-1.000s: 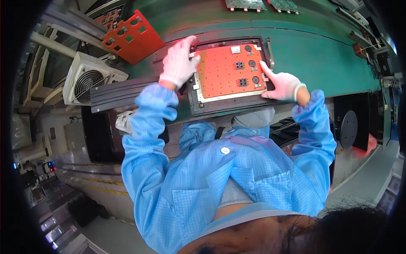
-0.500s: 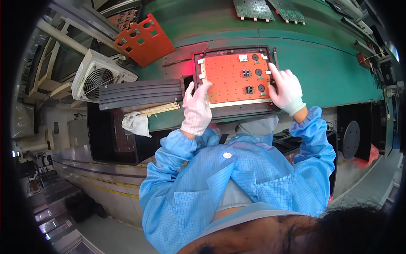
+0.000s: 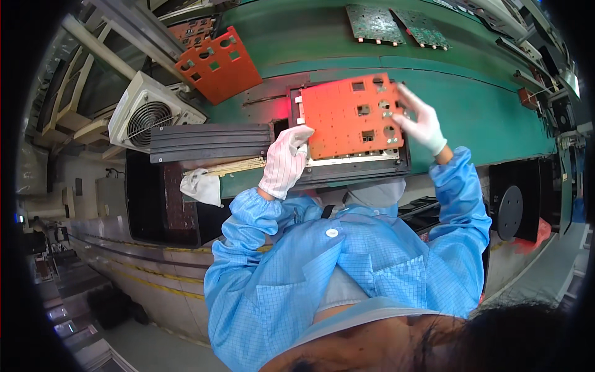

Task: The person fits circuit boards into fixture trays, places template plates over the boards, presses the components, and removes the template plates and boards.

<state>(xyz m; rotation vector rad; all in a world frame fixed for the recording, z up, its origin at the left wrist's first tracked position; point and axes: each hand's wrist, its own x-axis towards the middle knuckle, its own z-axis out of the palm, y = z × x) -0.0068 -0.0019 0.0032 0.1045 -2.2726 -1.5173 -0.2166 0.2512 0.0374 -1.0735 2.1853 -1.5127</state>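
Note:
A flat red panel (image 3: 338,121) with square and round cutouts sits slightly raised and turned over a dark frame (image 3: 347,173). My gloved left hand (image 3: 286,160) pinches its left edge near the lower corner. At the right edge, the thumb and fingers of my gloved right hand (image 3: 421,121) close around the panel's side. Dark gaps and pale parts show through the cutouts. White clips (image 3: 301,111) stand along the frame's left side, and a light metal strip shows below the panel's lower edge.
Another red cutout panel (image 3: 220,67) leans at the back left, near a white fan unit (image 3: 145,115). Black ribbed bars (image 3: 211,141) lie left of the frame, with a white cloth (image 3: 202,186) at the bench edge. Two green circuit boards (image 3: 375,26) lie on the far side.
The red panel has risen off its frame and turned a little. The displays and round black parts seen in its cutouts before no longer show there. Both hands have stayed at its sides.

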